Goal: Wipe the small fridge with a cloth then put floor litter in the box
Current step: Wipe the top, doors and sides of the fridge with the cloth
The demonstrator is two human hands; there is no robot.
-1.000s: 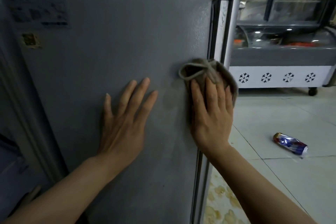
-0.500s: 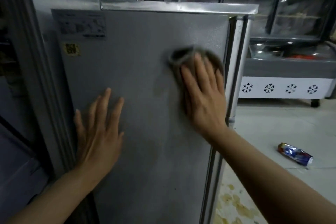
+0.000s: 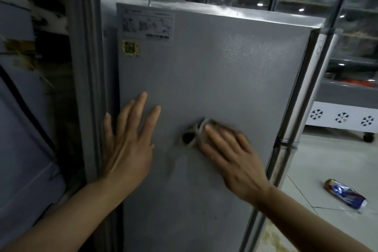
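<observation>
Both arms reach up to the side of the small grey metal fridge [image 3: 214, 88]. The left hand [image 3: 127, 145] lies flat on it, fingers straight and spread. The right hand [image 3: 231, 155] presses a blurry grey-brown cloth [image 3: 196, 131] flat against it, mostly hiding the cloth. A crushed blue drink can [image 3: 345, 193] lies on the floor right of the fridge.

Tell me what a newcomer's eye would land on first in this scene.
First, the two hands on the grey fridge side: the left hand flat against the panel near its left edge, the right hand pressing a crumpled cloth at mid-panel. Next, the crushed can lying on the tiled floor at the lower right.
</observation>
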